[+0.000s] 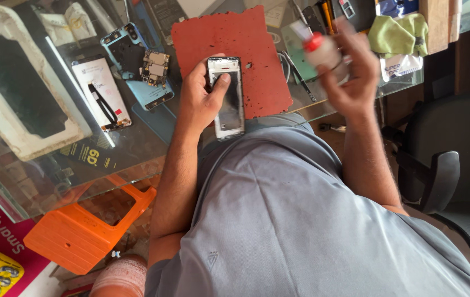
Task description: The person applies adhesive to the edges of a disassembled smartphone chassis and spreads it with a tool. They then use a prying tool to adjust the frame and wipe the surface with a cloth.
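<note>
My left hand (pixel 201 96) grips a small dark phone frame with a silver rim (pixel 228 99), thumb pressed on its face, at the near edge of the glass table. My right hand (pixel 350 66) is raised and blurred, closed around a small pale bottle with a red cap (pixel 318 48). Under and behind the phone frame lies a worn red work mat (pixel 246 38). Left of it rests a blue phone back shell (pixel 136 66) with a small circuit board (pixel 156 66) on it.
A white phone screen part (pixel 102 93) and a large white foam tray (pixel 20 82) lie at the left. A green cloth (pixel 399 33) and tools sit at the back right. An orange stool (pixel 89 225) stands below the glass; a black chair (pixel 444 165) at right.
</note>
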